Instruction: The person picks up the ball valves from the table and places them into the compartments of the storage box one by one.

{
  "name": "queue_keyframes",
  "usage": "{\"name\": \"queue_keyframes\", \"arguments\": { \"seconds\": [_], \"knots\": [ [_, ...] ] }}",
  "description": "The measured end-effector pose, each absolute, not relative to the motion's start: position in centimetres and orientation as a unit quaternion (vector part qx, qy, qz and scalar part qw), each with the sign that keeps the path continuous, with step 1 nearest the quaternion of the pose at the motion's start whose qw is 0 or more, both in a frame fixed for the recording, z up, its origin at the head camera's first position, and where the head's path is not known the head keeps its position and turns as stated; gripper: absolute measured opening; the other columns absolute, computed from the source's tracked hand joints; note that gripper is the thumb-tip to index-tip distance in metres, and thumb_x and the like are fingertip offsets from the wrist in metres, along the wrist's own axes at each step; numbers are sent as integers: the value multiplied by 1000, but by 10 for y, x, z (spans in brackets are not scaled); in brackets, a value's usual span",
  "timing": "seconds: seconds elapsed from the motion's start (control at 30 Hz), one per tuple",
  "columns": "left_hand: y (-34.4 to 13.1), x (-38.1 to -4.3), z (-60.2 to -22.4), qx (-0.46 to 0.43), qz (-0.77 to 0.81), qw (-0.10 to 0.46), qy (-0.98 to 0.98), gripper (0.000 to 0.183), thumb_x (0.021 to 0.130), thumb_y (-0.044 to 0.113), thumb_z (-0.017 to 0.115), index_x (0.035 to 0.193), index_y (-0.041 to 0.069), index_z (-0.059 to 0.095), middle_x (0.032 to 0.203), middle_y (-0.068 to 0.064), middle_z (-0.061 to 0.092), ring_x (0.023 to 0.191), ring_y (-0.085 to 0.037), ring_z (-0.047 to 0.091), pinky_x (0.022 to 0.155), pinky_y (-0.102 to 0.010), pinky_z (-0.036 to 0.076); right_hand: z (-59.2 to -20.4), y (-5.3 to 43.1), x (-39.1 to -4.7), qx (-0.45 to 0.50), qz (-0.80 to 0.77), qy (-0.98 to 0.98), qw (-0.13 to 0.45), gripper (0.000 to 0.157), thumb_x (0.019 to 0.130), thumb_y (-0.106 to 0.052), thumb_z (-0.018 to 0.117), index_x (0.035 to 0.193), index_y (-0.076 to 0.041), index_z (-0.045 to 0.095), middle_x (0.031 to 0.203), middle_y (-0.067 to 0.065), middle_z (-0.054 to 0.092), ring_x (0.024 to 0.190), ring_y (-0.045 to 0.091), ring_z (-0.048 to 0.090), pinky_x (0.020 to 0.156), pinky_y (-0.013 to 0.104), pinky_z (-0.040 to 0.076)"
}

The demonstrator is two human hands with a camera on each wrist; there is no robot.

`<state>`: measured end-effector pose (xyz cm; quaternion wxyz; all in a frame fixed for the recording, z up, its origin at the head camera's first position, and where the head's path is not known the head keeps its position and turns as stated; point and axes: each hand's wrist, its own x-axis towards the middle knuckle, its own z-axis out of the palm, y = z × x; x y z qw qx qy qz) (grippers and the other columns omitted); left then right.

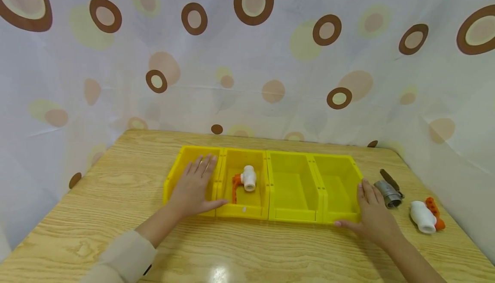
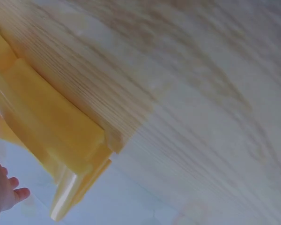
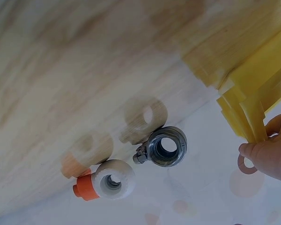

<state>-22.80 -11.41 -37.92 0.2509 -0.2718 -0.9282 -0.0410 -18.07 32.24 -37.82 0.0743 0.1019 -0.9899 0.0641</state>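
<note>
Yellow bins [image 1: 295, 216] stand joined in a row on the table. My left hand [image 1: 193, 190] lies over the leftmost bin [image 1: 174, 173], its fingers straight and its thumb stretched toward the second bin's front edge. In the left wrist view, that hand [image 2: 4, 190] shows only in part. Along the outer wall of the rightmost bin [image 1: 336, 180], my right hand [image 1: 375, 218] rests with extended fingers, thumb at the front corner. The right wrist view shows this hand [image 3: 274, 152] touching the bin's edge. Inside the second bin lies a white plastic ball valve [image 1: 249, 178] with an orange handle.
Right of the bins, a metal valve [image 1: 388, 193] with a dark lever lies on the table [image 1: 270, 257]. Another white valve [image 1: 422, 217] with an orange handle sits farther right. A patterned cloth [image 1: 247, 51] hangs behind the table and along its sides.
</note>
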Motion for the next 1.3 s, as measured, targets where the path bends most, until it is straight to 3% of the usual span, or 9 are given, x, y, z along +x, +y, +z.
{"name": "queue_keyframes", "arguments": {
  "seconds": [0.27,0.7,1.07,1.3],
  "knots": [
    [-130,-223,-379,-258,-39,228,-938,109,69,65,65,141,-7,29,146,-24,33,133,-43,33,106,-56,32,-376,321,-179,102,65,-990,70,119,70,-62,67,137,23,16,146,40,10,129,58,17,93,67,35],
    [-158,-219,-383,-229,-29,189,-955,113,66,72,62,143,-3,28,149,-23,29,136,-43,28,109,-57,27,-377,322,-180,103,69,-990,70,119,69,-62,67,136,23,17,146,40,8,130,58,15,97,68,29],
    [-170,-218,-389,-231,-13,199,-952,115,65,76,59,138,-10,34,145,-30,29,132,-45,32,107,-56,31,-377,323,-181,97,69,-991,61,120,70,-63,65,137,22,14,147,39,6,132,57,10,96,68,30],
    [-169,-216,-390,-228,-21,184,-956,116,66,74,60,136,-14,33,145,-33,27,134,-45,29,111,-51,28,-376,322,-180,97,84,-990,56,120,70,-62,67,138,21,13,148,37,2,135,55,5,98,69,26]
  ]
}}
